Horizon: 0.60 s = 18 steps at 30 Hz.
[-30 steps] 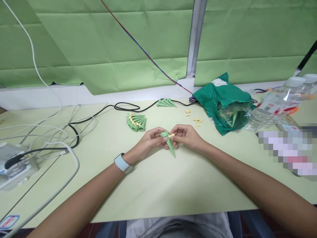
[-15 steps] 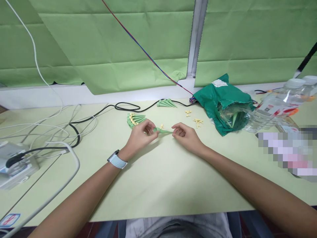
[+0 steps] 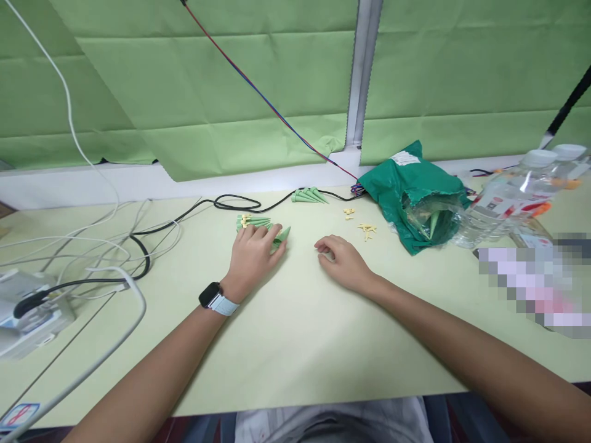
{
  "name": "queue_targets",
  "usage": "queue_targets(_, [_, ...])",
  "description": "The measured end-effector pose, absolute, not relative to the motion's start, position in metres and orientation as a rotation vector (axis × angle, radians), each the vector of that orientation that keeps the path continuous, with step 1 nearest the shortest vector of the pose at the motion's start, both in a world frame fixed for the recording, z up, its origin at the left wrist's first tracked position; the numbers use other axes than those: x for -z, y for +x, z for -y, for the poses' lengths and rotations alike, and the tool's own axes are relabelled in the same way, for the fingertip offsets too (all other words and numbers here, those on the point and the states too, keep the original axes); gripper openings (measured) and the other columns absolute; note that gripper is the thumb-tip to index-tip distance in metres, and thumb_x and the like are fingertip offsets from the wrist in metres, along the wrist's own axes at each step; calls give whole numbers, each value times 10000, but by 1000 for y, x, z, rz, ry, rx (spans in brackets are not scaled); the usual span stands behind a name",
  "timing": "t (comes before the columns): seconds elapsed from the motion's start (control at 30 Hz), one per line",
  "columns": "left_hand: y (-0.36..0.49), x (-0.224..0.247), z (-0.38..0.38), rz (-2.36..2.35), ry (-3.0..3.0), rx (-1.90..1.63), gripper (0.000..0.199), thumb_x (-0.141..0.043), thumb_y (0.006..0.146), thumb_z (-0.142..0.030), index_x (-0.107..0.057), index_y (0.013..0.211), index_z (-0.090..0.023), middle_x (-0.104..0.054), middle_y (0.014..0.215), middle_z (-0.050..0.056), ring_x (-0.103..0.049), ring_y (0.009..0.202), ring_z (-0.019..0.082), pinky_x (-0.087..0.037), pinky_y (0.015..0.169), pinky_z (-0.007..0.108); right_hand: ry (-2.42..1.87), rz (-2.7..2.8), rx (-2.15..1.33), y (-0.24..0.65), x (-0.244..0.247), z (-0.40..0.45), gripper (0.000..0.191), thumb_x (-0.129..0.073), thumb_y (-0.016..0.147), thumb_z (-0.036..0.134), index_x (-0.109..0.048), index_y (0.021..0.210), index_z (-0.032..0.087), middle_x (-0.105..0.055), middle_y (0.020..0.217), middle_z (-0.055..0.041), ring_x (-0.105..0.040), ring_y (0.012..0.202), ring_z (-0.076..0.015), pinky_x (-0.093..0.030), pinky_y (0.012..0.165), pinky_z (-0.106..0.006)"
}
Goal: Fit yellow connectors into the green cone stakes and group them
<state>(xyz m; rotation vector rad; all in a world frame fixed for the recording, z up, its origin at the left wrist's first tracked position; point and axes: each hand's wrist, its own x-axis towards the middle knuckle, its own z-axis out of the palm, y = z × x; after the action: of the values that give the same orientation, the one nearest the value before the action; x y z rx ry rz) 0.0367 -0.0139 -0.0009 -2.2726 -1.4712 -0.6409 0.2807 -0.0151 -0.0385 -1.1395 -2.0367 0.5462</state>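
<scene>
Fingers of the left hand close round a green conical watering spike, its tip jutting past the thumb. It should handle as light, stiff, slightly slippery plastic, best held by the wide collar. Just beyond the knuckles lies a row of similar spikes. Half a second ago, it lay nearer the right hand, whose loosely curled fingers hold nothing visible.

A square black-faced watch with a light blue band circles the left wrist
</scene>
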Motion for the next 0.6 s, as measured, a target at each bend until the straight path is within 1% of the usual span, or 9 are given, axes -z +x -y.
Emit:
queue_targets(0.07, [35, 3, 13, 1463, -2273, 617, 246, -538, 963, -385, -679, 1104, -240, -676, 874, 133, -554, 963, 355, -367, 856, 463, -1119, 2144, -456, 272, 38, 11, 300, -510, 947, 190, -656, 1208, 179, -696, 1173, -104, -574, 1131, -255, -461, 977, -404])
queue_targets(0.1, [34, 4, 12, 1461, -2264, 603, 243, -531, 968, -393, -683, 1076, -238, -676, 877, 136, -552, 969, 357, -370, 860, 467, -1093, 2218, -412, 267, 37, 9, 360, -495, 968, 207, -629, 1300, 179, -675, 1272, -113, -537, 1212, -275, -429, 1036, -429])
queue_targets(0.17, [34, 5, 11, 1465, -2246, 575, 254, -511, 981, -401, -679, 1059, -228, -680, 898, 138, -548, 972, 353, -379, 868, 472, -1062, 2364, -339, 254, 37, 2, 481, -448, 1008, 255, -508, 1479, 179, -550, 1492, -119, -428, 1368, -316, -351, 1124, -479])
queue_targets(0.23, [33, 6, 11, 1473, -2257, 555, 264, -486, 996, -393, -665, 1069, -213, -680, 920, 135, -545, 958, 339, -395, 871, 467, -1081, 2471, -294, 242, 36, -5, 561, -394, 1038, 312, -377, 1578, 164, -393, 1627, -113, -311, 1470, -355, -281, 1172, -515])
queue_targets(0.27, [33, 6, 11, 1476, -2271, 548, 265, -477, 1002, -385, -660, 1065, -205, -676, 922, 132, -544, 950, 330, -403, 870, 461, -1094, 2509, -286, 236, 36, -10, 583, -367, 1048, 337, -335, 1599, 151, -345, 1653, -112, -272, 1497, -367, -255, 1187, -523])
queue_targets(0.33, [33, 6, 10, 1483, -2297, 546, 250, -474, 1004, -368, -653, 1027, -195, -661, 908, 125, -543, 943, 316, -416, 870, 448, -1093, 2569, -285, 226, 36, -17, 607, -333, 1056, 367, -297, 1614, 131, -319, 1666, -111, -244, 1519, -373, -225, 1205, -524])
queue_targets(0.43, [31, 7, 9, 1503, -2307, 596, 199, -506, 986, -337, -648, 969, -200, -641, 902, 113, -544, 954, 307, -422, 877, 439, -1077, 2597, -282, 216, 37, -26, 618, -323, 1055, 377, -285, 1618, 126, -322, 1665, -108, -243, 1525, -377, -214, 1212, -537])
queue_targets(0.53, [27, 8, 6, 1566, -2278, 761, 134, -551, 948, -284, -645, 1007, -209, -647, 940, 95, -556, 959, 291, -426, 890, 431, -1076, 2590, -267, 213, 38, -29, 620, -327, 1056, 389, -292, 1616, 124, -321, 1665, -112, -241, 1524, -395, -212, 1212, -559])
queue_targets(0.6, [25, 9, 4, 1616, -2229, 873, 137, -575, 912, -241, -639, 1030, -213, -656, 970, 83, -561, 955, 283, -427, 895, 427, -1075, 2573, -258, 211, 39, -29, 605, -316, 1063, 391, -319, 1604, 120, -341, 1656, -115, -252, 1518, -398, -214, 1213, -562])
